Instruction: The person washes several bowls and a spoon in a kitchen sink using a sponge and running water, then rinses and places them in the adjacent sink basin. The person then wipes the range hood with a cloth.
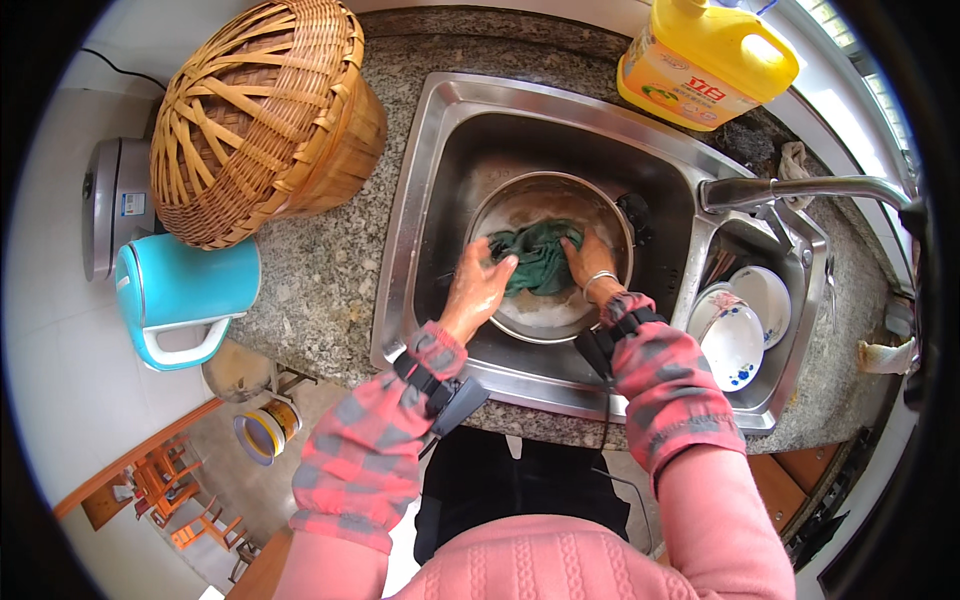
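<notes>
A round metal basin (628,225) with cloudy, sudsy water sits in the large stainless steel sink bowl (510,139). In it lies a bunched, wet dark green cloth (541,259). My left hand (480,283) is at the cloth's left edge, wet, with thumb and fingers around a fold. At the cloth's right side my right hand (590,261), with a silver bangle at the wrist, grips another part, its fingertips partly hidden. Plaid sleeve covers and black straps are on both forearms.
A faucet (810,187) stands between the bowls at the right; patterned dishes (735,349) fill part of the small bowl. A yellow detergent jug (705,67) is behind the sink. On the left counter are a woven basket (262,120) and a turquoise kettle (195,281).
</notes>
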Available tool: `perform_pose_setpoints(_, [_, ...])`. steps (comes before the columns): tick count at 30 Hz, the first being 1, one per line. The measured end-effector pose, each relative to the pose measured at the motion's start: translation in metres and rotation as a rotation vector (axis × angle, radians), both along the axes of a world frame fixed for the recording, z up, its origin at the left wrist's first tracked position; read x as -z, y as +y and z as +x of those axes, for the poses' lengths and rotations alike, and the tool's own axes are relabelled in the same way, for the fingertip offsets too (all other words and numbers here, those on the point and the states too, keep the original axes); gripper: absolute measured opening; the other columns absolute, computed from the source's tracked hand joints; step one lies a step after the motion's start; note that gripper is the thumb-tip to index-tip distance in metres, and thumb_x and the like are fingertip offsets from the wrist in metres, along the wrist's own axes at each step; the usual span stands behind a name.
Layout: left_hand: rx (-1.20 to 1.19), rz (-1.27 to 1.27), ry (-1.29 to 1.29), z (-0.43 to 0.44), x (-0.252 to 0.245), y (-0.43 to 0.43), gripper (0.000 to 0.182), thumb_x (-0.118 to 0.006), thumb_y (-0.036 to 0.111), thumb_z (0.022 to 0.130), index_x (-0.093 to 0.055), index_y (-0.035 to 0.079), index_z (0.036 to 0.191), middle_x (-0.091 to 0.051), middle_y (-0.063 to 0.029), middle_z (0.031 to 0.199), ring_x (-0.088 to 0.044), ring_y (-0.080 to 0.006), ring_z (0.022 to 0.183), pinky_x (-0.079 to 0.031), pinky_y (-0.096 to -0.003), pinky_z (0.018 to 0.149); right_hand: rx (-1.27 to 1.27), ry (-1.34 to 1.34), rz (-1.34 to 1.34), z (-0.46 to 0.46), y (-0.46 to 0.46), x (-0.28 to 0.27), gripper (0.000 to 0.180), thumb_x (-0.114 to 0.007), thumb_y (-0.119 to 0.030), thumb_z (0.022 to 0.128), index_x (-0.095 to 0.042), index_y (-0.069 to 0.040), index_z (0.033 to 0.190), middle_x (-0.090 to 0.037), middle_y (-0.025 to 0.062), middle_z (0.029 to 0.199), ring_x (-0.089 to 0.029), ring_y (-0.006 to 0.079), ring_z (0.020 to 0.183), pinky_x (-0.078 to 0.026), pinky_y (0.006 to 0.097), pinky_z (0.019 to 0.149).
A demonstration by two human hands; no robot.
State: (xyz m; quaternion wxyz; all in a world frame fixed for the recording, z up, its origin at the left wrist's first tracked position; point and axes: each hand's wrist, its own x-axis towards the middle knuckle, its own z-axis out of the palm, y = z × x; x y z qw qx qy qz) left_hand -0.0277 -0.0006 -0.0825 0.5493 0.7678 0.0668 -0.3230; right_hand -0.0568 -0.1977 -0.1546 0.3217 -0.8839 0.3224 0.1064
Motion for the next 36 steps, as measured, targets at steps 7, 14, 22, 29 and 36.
perform_pose_setpoints(7, [0.434,0.468,-0.24,0.0,-0.006,0.05,0.075,-0.068,0.011,0.077,-0.026,-0.008,0.137,-0.039,-0.0299,0.126,-0.041,-0.0437,0.119,-0.035,-0.0446,0.102,-0.734,-0.089,0.437,-0.025,0.013,-0.059,0.041,-0.072,-0.028,0.075,-0.058,-0.001,0.102,-0.06,0.0231,0.09,-0.06,0.0352,0.087,-0.047,0.0422,0.077])
perform_pose_setpoints(14, [0.591,0.426,-0.039,0.009,0.004,0.059,0.075,-0.078,0.025,0.07,-0.04,0.001,0.13,-0.041,-0.0312,0.122,-0.041,-0.0462,0.119,-0.037,-0.044,0.102,-0.633,-0.055,1.153,0.022,0.057,-0.032,0.027,-0.07,-0.008,0.078,-0.061,-0.003,0.103,-0.062,0.0016,0.091,-0.056,0.008,0.081,-0.048,0.0264,0.072])
perform_pose_setpoints(22, [0.501,0.436,-0.053,0.001,-0.001,0.054,0.072,-0.077,0.028,0.073,-0.04,0.002,0.13,-0.041,-0.0289,0.117,-0.043,-0.0458,0.115,-0.038,-0.0459,0.1,0.778,-0.791,1.366,0.05,0.032,-0.017,0.026,-0.064,0.001,0.084,-0.057,-0.005,0.109,-0.062,0.0075,0.104,-0.061,0.0218,0.098,-0.05,0.0372,0.088])
perform_pose_setpoints(29, [0.514,0.359,-0.083,0.004,0.003,0.057,0.064,-0.073,0.023,0.077,-0.042,0.004,0.129,-0.041,-0.0296,0.115,-0.043,-0.0463,0.114,-0.037,-0.0448,0.099,0.987,-0.482,0.73,0.065,0.042,0.045,0.029,-0.069,-0.026,0.084,-0.06,-0.002,0.098,-0.062,0.0059,0.083,-0.058,0.0147,0.076,-0.046,0.0271,0.063])
perform_pose_setpoints(36, [0.495,0.406,-0.224,0.003,0.025,0.062,0.037,-0.055,0.026,0.09,-0.05,0.002,0.118,-0.052,-0.0311,0.104,-0.047,-0.0462,0.103,-0.039,-0.0477,0.091,0.236,-0.268,0.617,0.041,0.104,0.025,0.05,-0.061,-0.046,0.085,-0.062,0.003,0.082,-0.06,0.0063,0.072,-0.052,0.0136,0.065,-0.043,0.0327,0.058])
